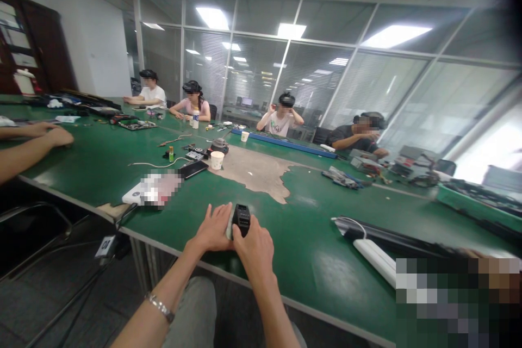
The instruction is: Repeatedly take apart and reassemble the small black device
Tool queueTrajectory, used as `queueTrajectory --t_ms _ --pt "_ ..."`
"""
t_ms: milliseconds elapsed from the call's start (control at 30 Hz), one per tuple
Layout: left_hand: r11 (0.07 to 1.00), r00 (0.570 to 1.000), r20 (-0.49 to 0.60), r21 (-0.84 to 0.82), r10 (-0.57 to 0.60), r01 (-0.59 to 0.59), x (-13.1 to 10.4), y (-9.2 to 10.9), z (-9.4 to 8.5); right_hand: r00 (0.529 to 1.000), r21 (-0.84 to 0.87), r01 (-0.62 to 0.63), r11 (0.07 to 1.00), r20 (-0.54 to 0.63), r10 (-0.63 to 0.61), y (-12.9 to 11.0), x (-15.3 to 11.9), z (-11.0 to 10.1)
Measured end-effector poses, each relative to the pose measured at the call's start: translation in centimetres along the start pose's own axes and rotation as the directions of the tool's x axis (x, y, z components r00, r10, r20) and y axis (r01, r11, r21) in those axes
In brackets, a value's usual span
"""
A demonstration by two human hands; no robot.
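Braceleted left forearm (179, 283) is extended over the table (310, 277); left hand (212, 228) is laid, fingers slightly apart, against a pale piece (230, 230), apparently as a brace. Black block (242, 219), just beside, is clamped by right hand (258, 244), probably for steadiness. Block's underside hidden; pale piece unidentifiable.

Green table (310, 239) here's got a ragged brown patch (261, 171) beyond both hands, paper cup (217, 161) at its left edge. Dark phone (193, 169) sits past the left hand (215, 227), long white bar (375, 261) right of the right hand (256, 244).
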State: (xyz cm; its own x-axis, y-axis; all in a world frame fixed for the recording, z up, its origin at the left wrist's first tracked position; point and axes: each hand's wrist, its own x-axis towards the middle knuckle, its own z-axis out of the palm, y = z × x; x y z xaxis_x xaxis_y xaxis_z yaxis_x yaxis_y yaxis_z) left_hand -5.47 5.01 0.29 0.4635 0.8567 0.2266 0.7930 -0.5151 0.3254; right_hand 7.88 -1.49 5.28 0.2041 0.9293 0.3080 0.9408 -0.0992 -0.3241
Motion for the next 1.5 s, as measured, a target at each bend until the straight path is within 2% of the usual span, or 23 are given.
queueTrajectory --t_ms 133,267,500,600,700,800,1000,1200,1500 --pt "1.000 1.000 0.015 0.019 -0.007 0.007 0.1 0.1 0.1 1.000 -0.042 0.021 0.999 0.000 -0.021 0.2 -1.1 1.1" --pt "0.999 1.000 0.028 0.034 0.009 -0.010 0.1 0.1 0.1 0.999 -0.008 0.029 1.000 -0.017 -0.029 0.5 -1.4 1.6" --pt "0.999 1.000 0.016 0.028 0.021 -0.022 0.0 -0.1 0.1 0.999 0.042 -0.045 0.998 -0.018 0.045 0.0 -0.6 0.7" --pt "0.999 0.999 0.013 0.021 0.040 -0.040 0.0 0.0 0.0 0.995 0.103 -0.056 0.993 -0.077 0.065 -0.1 -0.1 -0.1" --pt "0.999 0.998 0.032 0.006 0.045 -0.045 -0.1 0.1 -0.3 0.984 0.166 -0.045 0.985 -0.160 0.072 0.9 0.3 -0.9" --pt "0.999 0.999 0.043 -0.012 0.033 -0.033 -0.1 0.3 -0.6 0.968 0.163 -0.081 0.983 -0.224 0.116 3.1 0.5 -1.0" --pt "1.000 0.999 0.048 -0.026 0.015 -0.014 -0.1 0.6 -0.8 0.961 0.095 -0.173 0.980 -0.202 0.189 7.2 -0.2 0.7" --pt "1.000 0.998 0.057 -0.020 0.019 -0.017 0.0 0.7 -0.8 0.965 0.098 -0.156 0.983 -0.200 0.173 7.7 -0.6 1.9" --pt "1.000 0.998 0.061 0.005 0.015 -0.016 0.0 0.7 -0.6 0.970 0.077 -0.089 0.993 -0.219 0.104 7.8 -0.9 2.5"
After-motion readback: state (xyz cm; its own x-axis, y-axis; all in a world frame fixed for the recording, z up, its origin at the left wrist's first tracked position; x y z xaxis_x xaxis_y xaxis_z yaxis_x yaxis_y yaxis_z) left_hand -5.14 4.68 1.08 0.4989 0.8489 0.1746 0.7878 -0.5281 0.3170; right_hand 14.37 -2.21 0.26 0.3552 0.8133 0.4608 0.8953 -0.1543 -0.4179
